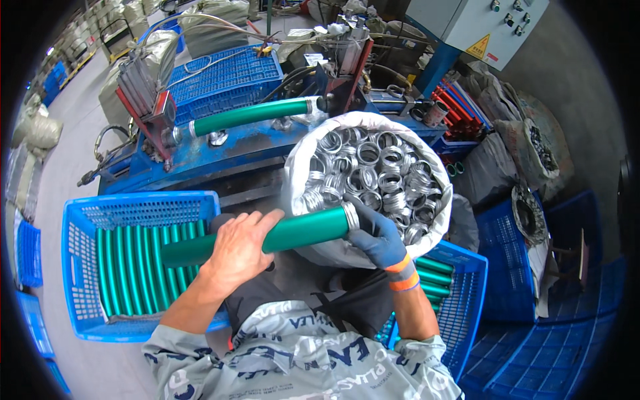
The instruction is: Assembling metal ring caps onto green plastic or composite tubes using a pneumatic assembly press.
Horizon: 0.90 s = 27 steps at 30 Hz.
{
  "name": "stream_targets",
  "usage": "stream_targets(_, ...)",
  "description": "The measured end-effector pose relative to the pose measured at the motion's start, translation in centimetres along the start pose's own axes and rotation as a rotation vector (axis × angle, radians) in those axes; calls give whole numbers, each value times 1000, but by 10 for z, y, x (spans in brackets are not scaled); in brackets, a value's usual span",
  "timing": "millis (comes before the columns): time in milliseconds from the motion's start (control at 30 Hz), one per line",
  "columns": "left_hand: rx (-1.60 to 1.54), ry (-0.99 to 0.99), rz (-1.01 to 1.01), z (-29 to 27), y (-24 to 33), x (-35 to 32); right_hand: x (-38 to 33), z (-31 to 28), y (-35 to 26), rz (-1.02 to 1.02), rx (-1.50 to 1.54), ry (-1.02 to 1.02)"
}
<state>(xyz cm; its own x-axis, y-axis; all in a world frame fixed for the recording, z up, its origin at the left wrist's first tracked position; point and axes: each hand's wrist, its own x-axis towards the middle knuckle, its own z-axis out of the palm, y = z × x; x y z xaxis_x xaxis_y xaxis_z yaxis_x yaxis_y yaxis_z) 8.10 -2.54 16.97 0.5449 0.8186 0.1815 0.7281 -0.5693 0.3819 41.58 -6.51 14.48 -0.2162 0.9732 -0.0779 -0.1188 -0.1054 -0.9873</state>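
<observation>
A green metal tube (307,231) lies slantwise across my lap, its far-right end higher. My bare left hand (241,244) is closed round its middle. At the tube's right end sits a silver threaded ring (351,217), gripped by my right hand (377,235) in a blue glove with an orange cuff. How far the ring is seated on the tube I cannot tell. Just beyond my right hand stands a white sack (443,200) full of loose silver rings (369,153). Another green tube (253,118) is clamped lengthwise in a blue machine (220,157) ahead.
To my left, a blue crate (143,198) holds a row of green tubes (137,267). A second blue crate (472,293) with green tubes is at my right. Behind the machine is a blue mesh crate (230,70). A grey control box (460,30) stands far right.
</observation>
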Motion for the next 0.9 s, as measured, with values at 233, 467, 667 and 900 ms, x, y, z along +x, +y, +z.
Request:
stream_targets(233,-125,60,-40,-9,-9,-9,11,-32,-14,-297,-287,-8)
stream_targets(467,-687,147,-226,-42,-24,-22,43,-124,8,-174,-1674,462)
stream_targets(667,-1609,900,-290,-21,-52,-30,44,-124,19,-276,-1612,514)
stream_targets(900,-1940,741,-425,24,-41,-34,53,-117,22,-211,-1604,535)
